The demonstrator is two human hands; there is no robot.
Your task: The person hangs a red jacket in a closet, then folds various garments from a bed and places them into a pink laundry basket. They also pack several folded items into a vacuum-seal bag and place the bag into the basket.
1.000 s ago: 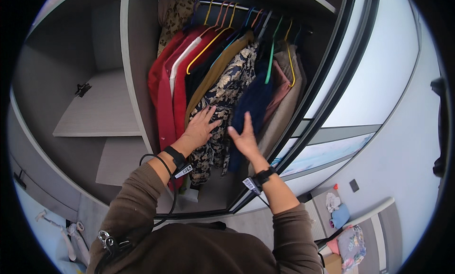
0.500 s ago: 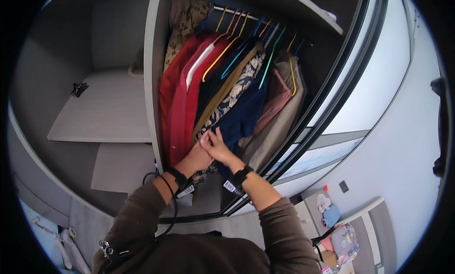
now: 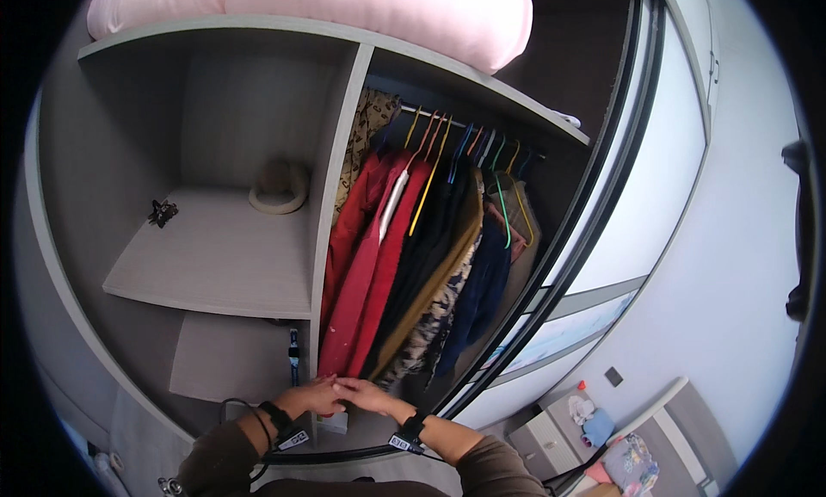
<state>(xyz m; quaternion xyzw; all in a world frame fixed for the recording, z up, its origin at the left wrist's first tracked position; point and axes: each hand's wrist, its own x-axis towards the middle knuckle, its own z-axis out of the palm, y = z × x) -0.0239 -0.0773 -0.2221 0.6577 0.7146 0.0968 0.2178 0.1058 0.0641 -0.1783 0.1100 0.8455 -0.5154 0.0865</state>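
My left hand and my right hand meet low in front of the wardrobe. The stretched fingers of the right lie across those of the left, covering part of them. Neither holds any garment. Just behind them hang red jackets and a mustard garment. Farther right are a floral patterned garment and a dark blue one. Yellow, green, blue and pink hangers carry the clothes on a metal rail. A black wrist strap sits on each wrist.
Left of the divider, a shelf holds a dark clip and a round beige item. Pink bedding lies on top. A sliding door borders the right side. A drawer cabinet stands lower right.
My view has shifted, bringing the pink bedding and more shelving into sight. My joined hands have come down and back from the hanging clothes, and the right fingers are less spread.
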